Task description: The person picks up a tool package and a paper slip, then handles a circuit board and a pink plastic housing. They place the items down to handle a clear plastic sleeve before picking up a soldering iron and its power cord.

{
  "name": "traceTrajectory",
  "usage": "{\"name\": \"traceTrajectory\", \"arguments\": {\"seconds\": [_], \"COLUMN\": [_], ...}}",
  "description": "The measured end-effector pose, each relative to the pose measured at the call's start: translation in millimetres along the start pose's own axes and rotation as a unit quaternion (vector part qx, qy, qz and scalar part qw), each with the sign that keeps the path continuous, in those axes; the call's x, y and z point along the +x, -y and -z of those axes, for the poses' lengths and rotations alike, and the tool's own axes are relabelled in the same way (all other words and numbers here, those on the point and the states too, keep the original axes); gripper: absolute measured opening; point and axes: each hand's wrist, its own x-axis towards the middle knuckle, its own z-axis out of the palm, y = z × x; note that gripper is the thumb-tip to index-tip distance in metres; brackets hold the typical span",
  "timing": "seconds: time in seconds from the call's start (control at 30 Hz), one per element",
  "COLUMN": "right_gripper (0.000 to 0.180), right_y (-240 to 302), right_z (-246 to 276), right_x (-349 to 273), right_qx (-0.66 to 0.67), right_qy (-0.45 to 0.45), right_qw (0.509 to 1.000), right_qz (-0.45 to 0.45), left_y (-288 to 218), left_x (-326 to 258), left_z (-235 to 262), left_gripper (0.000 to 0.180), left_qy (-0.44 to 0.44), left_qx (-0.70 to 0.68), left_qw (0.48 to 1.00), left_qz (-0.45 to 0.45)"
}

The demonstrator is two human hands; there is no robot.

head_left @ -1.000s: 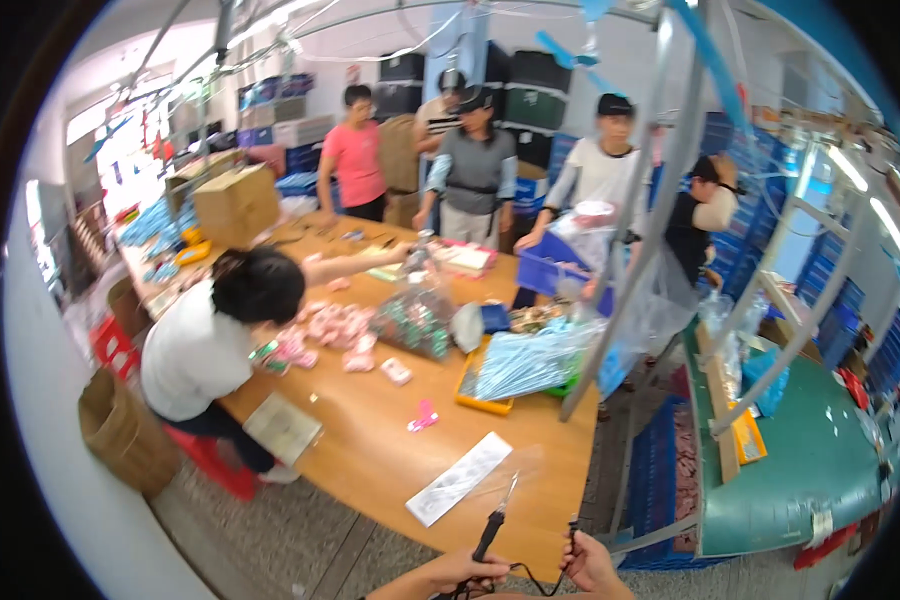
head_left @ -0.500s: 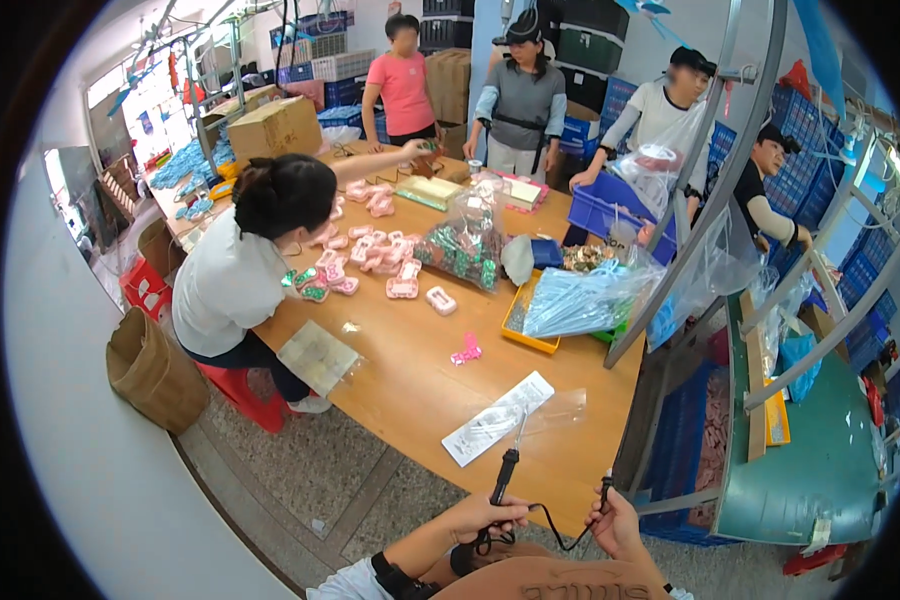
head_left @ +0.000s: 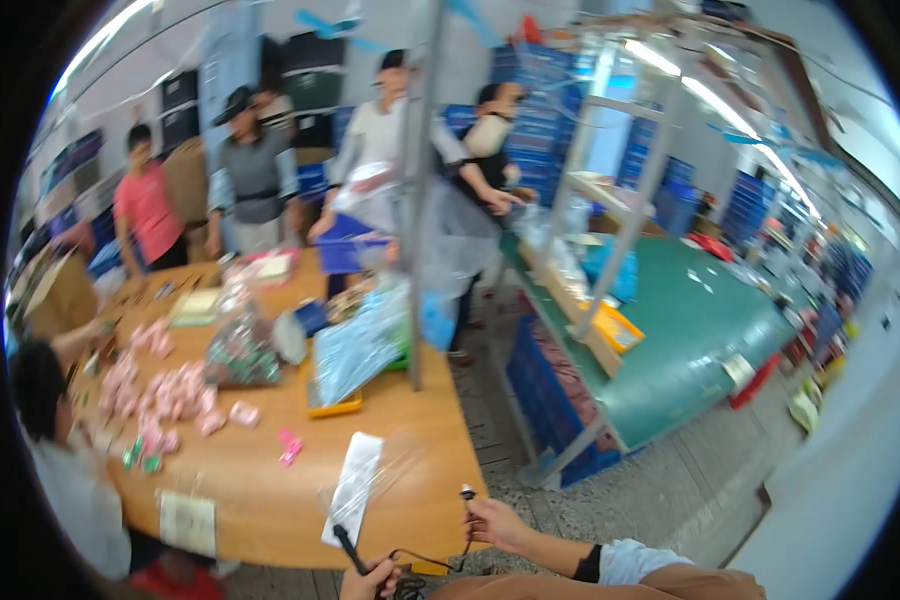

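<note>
My left hand (head_left: 372, 578), low in the picture, is closed round the black handle of what looks like a soldering iron (head_left: 348, 546). Its thin tip points up and left, over a long white printed sheet (head_left: 358, 478) with clear plastic film beside it. A black cord (head_left: 422, 556) hangs in a loop between my hands. At the table's right front edge, my right hand (head_left: 500, 524) pinches the cord's end, a small dark plug (head_left: 467, 493) with a pale tip. Motion blur hides finer detail.
The wooden table (head_left: 270, 510) holds pink plastic pieces (head_left: 175, 392), a bag of green parts (head_left: 242, 350) and a yellow tray (head_left: 334, 408) under blue-wrapped strips. A metal post (head_left: 417, 250) rises at its right edge. Across an aisle stands a green-topped bench (head_left: 670, 330). Several people are around the table.
The view has swung right, so the table sits further left and more of the green bench shows. My right hand with the plug has moved out past the table edge. Both hands keep their hold.
</note>
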Motion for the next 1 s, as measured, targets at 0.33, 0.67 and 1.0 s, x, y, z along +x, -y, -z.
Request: {"name": "traceTrajectory", "arguments": {"seconds": [0.33,0.67,1.0], "right_gripper": [0.017,0.017,0.022], "right_y": [5,-7,-2], "right_z": [5,11,0], "right_x": [-13,-14,-18], "right_qx": [-0.011,0.016,-0.016], "right_qy": [-0.039,-0.031,-0.004], "right_qw": [0.999,0.999,1.000], "right_qz": [0.031,0.020,0.001], "left_y": [-13,-4,-8], "left_x": [7,5,3], "left_z": [-20,-11,-11], "left_gripper": [0.010,0.010,0.013], "left_qy": [0.029,0.012,0.038], "left_qx": [0.031,0.046,0.109], "left_qw": [0.998,0.997,0.991], "left_qz": [0.054,0.054,0.070]}}
